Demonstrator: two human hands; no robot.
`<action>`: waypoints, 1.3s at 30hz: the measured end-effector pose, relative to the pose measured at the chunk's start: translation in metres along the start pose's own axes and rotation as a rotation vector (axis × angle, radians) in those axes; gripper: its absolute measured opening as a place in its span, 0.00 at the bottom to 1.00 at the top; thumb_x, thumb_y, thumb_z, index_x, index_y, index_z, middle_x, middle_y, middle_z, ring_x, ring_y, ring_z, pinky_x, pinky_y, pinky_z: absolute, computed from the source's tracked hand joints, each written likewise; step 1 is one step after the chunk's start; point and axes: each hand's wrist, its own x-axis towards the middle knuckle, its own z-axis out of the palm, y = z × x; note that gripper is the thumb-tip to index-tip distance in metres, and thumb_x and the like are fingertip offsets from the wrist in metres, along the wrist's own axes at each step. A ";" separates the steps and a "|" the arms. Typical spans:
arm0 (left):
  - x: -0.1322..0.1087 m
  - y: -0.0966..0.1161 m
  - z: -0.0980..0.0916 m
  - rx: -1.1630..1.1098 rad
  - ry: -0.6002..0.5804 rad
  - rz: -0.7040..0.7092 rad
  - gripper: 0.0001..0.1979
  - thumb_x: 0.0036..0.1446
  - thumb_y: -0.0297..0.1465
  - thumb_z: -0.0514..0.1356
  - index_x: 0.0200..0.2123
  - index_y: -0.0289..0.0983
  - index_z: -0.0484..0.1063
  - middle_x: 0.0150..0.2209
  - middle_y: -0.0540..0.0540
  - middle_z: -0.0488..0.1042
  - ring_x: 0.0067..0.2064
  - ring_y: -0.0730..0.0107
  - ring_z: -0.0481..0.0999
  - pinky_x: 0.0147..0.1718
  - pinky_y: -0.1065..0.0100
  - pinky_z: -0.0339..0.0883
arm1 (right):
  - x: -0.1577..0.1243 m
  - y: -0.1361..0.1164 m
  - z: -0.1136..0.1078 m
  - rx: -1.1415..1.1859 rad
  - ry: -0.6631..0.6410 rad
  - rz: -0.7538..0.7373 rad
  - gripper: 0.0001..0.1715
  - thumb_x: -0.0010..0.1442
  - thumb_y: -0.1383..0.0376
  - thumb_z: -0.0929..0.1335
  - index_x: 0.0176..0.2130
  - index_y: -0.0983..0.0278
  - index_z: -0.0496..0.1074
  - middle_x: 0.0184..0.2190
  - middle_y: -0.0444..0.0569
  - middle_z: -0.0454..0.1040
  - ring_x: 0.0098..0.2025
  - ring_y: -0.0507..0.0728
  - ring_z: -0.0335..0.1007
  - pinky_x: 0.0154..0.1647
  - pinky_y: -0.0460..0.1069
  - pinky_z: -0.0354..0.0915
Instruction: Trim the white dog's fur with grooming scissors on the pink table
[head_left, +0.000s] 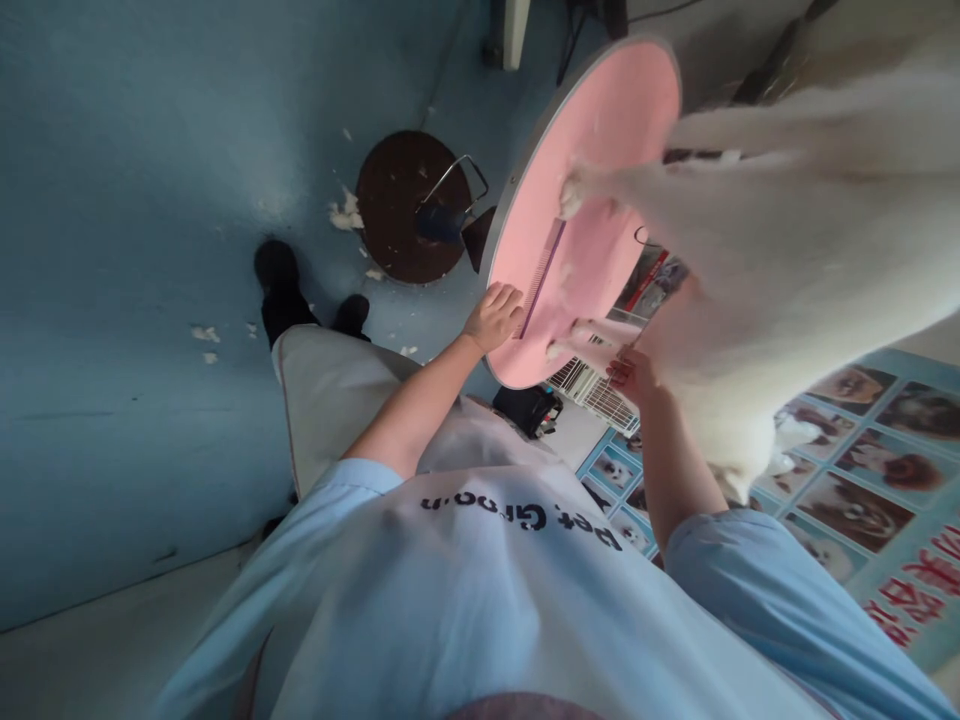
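Note:
A white fluffy dog (787,260) stands on a round pink table (600,130). A long purple comb (541,275) lies on the table top near the front edge. My left hand (495,316) rests at the table's rim with its fingers curled round the comb's near end. My right hand (632,375) is closed round the dog's nearest leg just above the paw (570,345). Another paw (574,190) stands further back on the pink surface. The dog's head is out of view.
A dark brown round base (401,205) with a metal bracket sits on the blue floor, with clumps of white fur (345,212) around it. My black shoes (281,285) are below. A white wire rack (596,392) and a poster of dog photos (870,470) lie at right.

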 end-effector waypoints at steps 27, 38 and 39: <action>0.003 0.001 -0.004 -0.008 -0.027 -0.041 0.23 0.70 0.29 0.40 0.41 0.35 0.75 0.54 0.37 0.74 0.61 0.57 0.69 0.68 0.45 0.56 | 0.021 -0.010 0.016 0.064 0.104 -0.181 0.10 0.52 0.69 0.73 0.27 0.60 0.67 0.18 0.39 0.69 0.21 0.49 0.68 0.23 0.43 0.69; 0.002 0.000 -0.003 0.007 0.012 -0.029 0.23 0.70 0.29 0.40 0.39 0.35 0.75 0.52 0.39 0.75 0.60 0.57 0.70 0.67 0.46 0.59 | 0.014 -0.012 0.021 0.088 0.033 -0.271 0.12 0.50 0.71 0.74 0.30 0.60 0.67 0.21 0.40 0.72 0.24 0.50 0.71 0.25 0.44 0.70; 0.002 0.000 -0.003 0.006 0.010 -0.030 0.22 0.70 0.29 0.40 0.39 0.35 0.75 0.52 0.38 0.75 0.60 0.56 0.70 0.67 0.45 0.59 | 0.014 -0.012 0.021 0.099 0.028 -0.277 0.12 0.51 0.70 0.74 0.29 0.60 0.67 0.22 0.40 0.72 0.24 0.50 0.72 0.24 0.44 0.70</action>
